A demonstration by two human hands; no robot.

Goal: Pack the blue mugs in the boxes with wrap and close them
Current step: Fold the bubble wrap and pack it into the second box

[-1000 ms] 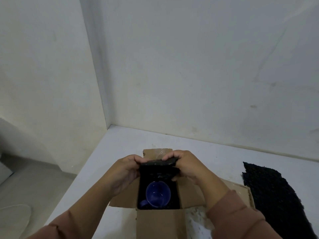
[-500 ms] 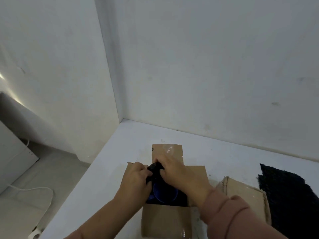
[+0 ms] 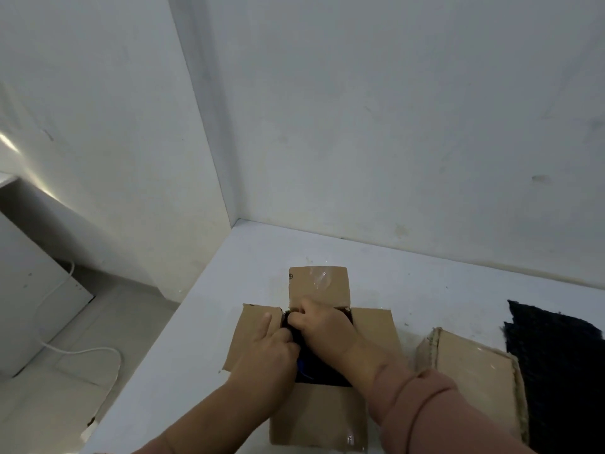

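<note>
I'm tucking black wrap over the blue mug: right hand pinches it, left hand grip I cannot tell. Next I'd fold down the twelve-o'clock flap of the box.

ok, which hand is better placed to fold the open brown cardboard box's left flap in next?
Left, probably. The left hand has a straight finger lying over the left flap of the open brown cardboard box, while the right hand is curled on the black wrap inside.
</note>
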